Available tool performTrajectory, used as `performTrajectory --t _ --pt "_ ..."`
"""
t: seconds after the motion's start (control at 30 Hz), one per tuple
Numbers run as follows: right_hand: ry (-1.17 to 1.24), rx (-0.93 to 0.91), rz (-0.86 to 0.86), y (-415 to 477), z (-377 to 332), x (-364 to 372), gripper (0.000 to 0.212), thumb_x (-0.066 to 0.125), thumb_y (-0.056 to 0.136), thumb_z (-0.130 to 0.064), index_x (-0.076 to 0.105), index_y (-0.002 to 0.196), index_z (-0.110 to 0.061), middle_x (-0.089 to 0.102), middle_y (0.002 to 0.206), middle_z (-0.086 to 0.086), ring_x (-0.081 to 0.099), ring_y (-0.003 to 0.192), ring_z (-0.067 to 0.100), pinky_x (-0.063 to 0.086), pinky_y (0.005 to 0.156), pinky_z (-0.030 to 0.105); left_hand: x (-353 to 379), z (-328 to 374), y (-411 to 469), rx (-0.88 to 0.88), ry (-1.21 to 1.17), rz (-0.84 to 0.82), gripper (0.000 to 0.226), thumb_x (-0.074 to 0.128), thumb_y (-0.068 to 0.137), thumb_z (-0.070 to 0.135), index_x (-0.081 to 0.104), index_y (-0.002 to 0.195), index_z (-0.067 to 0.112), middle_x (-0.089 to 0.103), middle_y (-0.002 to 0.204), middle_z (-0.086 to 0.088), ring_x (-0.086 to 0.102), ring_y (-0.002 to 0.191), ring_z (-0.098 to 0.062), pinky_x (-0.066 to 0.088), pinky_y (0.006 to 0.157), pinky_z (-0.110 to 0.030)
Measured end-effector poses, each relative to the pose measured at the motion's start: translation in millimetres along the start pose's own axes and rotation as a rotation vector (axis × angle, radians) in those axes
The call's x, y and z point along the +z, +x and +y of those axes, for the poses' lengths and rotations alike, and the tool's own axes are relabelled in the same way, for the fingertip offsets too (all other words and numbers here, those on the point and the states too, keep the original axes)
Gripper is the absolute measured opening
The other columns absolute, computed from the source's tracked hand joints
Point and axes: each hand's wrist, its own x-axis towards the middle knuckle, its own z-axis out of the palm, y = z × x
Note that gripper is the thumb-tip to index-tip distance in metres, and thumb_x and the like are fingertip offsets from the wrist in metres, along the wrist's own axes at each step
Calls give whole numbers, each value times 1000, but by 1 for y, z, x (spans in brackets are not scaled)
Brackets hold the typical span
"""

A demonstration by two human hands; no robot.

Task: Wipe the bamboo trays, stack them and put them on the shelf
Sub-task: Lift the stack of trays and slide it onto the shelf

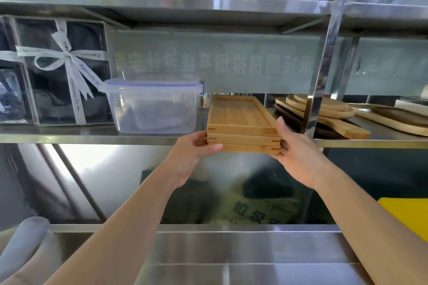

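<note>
A stack of three rectangular bamboo trays [240,120] lies lengthwise at the steel shelf [92,137], its far end over the shelf board and its near end sticking out past the front edge. My left hand [192,155] grips the near left corner of the stack. My right hand [294,148] holds the near right corner, thumb up along the side. Whether the stack rests on the shelf or hovers just above it I cannot tell.
A clear lidded plastic box [152,106] stands just left of the stack. A gift box with white ribbon [55,69] is further left. A steel upright post [320,71] and wooden boards and plates [328,109] are to the right. A yellow item [407,213] lies below right.
</note>
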Motion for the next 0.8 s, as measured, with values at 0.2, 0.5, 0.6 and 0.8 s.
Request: performTrajectory --t 0.2,0.5,0.6,0.8 --pt "-337 -125 20 -2 17 4 32 52 91 -11 55 122 -15 64 108 -10 55 102 1 31 106 30 11 -9 4 72 243 168 35 64 85 19 59 119 18 64 105 8 57 95 -5 38 100 -32" --pt "-1130 -168 238 25 26 -4 41 35 97 -38 40 135 -26 41 146 1 19 143 20 1 116 46 12 -22 26 144 841 312 41 47 90 46 54 122 22 60 127 3 44 129 -19 16 113 -39" --pt "-1100 -149 208 31 24 -2 47 35 96 -37 35 140 -19 33 151 5 5 146 23 1 118 43 12 -25 32 175 849 341 37 47 91 44 57 118 21 63 123 2 48 125 -19 18 111 -37" --pt "-1137 -118 204 42 24 -5 46 36 96 -37 39 136 -15 41 146 9 22 142 29 15 118 49 10 -27 41 189 780 471 24 49 92 38 65 107 26 68 108 2 54 106 -21 21 96 -36"
